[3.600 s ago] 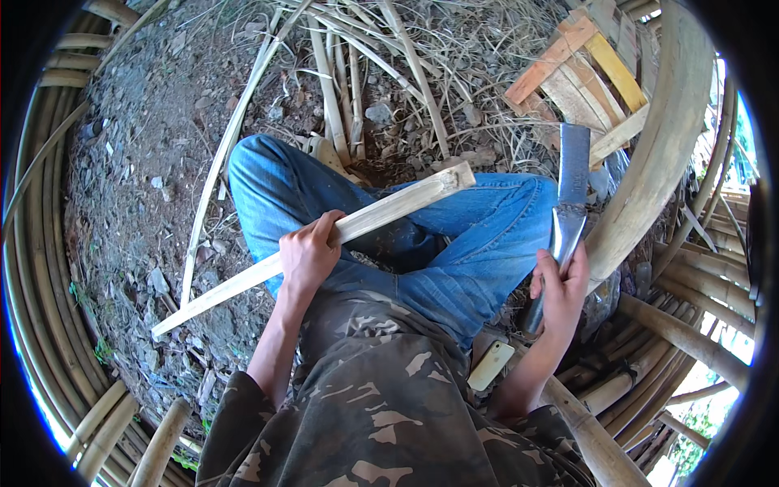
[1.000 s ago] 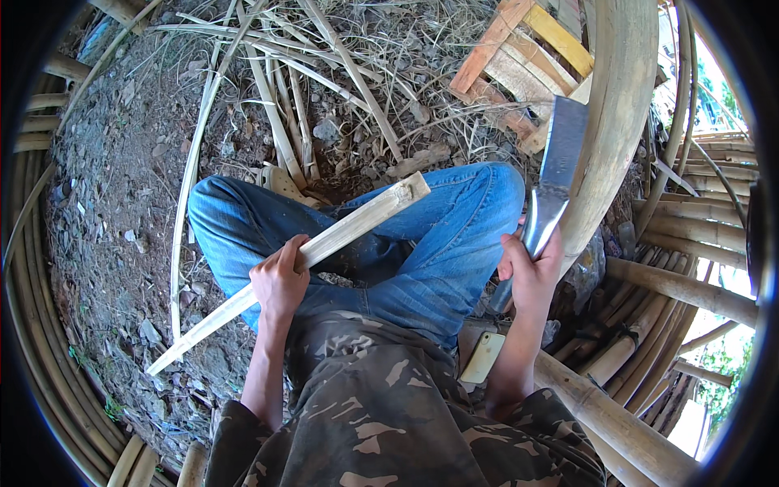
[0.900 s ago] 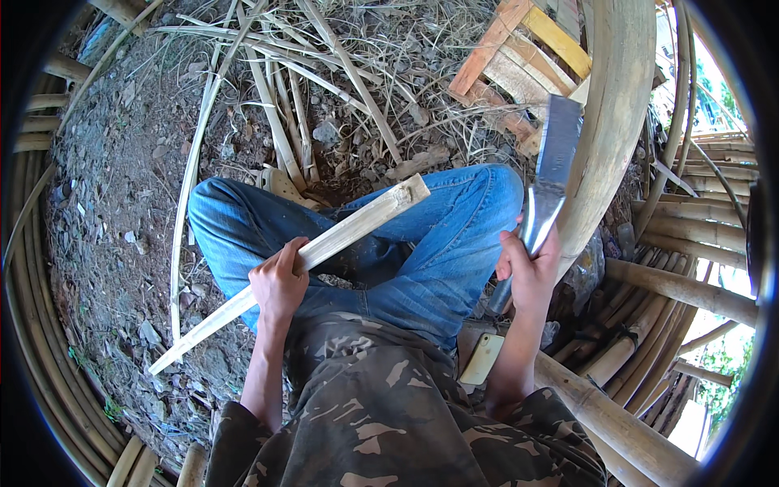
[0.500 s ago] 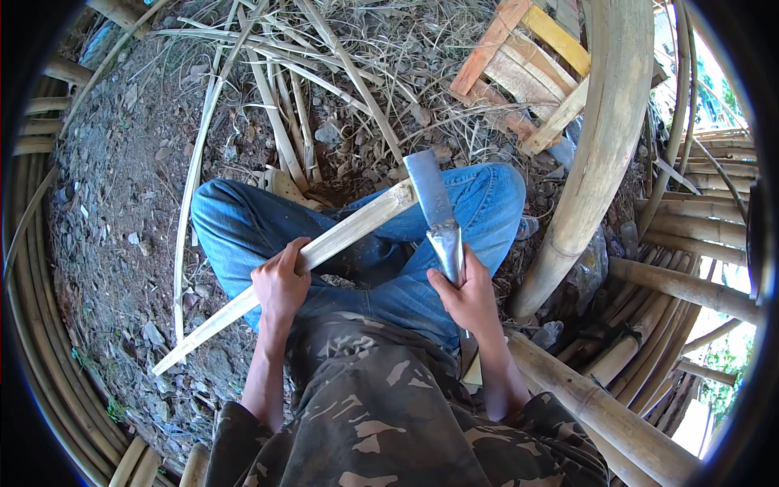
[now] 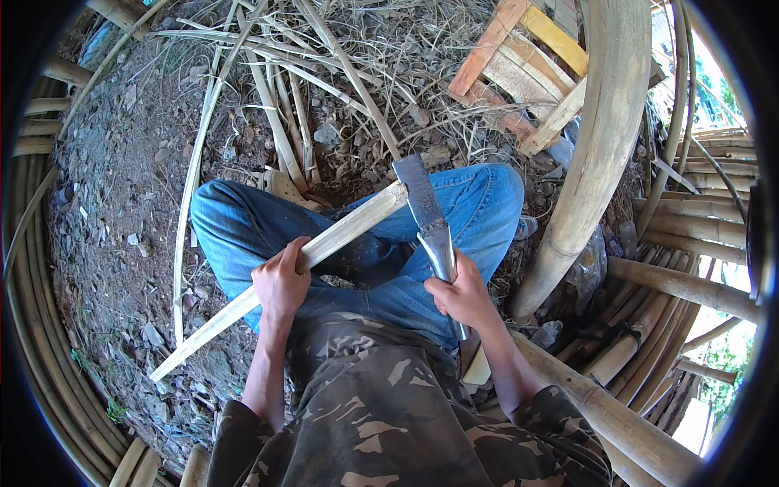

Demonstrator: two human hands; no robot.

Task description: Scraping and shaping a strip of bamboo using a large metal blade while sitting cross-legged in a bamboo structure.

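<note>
My left hand (image 5: pixel 281 280) is closed around a pale split bamboo strip (image 5: pixel 350 230), which slants across my lap from the lower left up to the right. My right hand (image 5: pixel 464 290) grips the shiny metal handle of a broad-bladed knife (image 5: pixel 420 193). Its dark, square-tipped blade points away from me and meets or overlaps the strip's upper end; whether it has cut in, I cannot tell. Beneath both hands are my crossed legs in blue jeans (image 5: pixel 235 235).
Long bamboo strips (image 5: pixel 280 122) and fine shavings litter the stony ground ahead. A wooden crate-like frame (image 5: pixel 535 73) lies at the far right, beside a thick slanting bamboo pole (image 5: pixel 596 154). Another bamboo pole (image 5: pixel 592 406) runs near my right arm. Bent bamboo lengths (image 5: pixel 40 325) line the left edge.
The knife blade has shifted slightly left and nearer to me, toward the strip's end, with its angle tilted a little. My right hand has turned slightly; my left hand is almost still.
</note>
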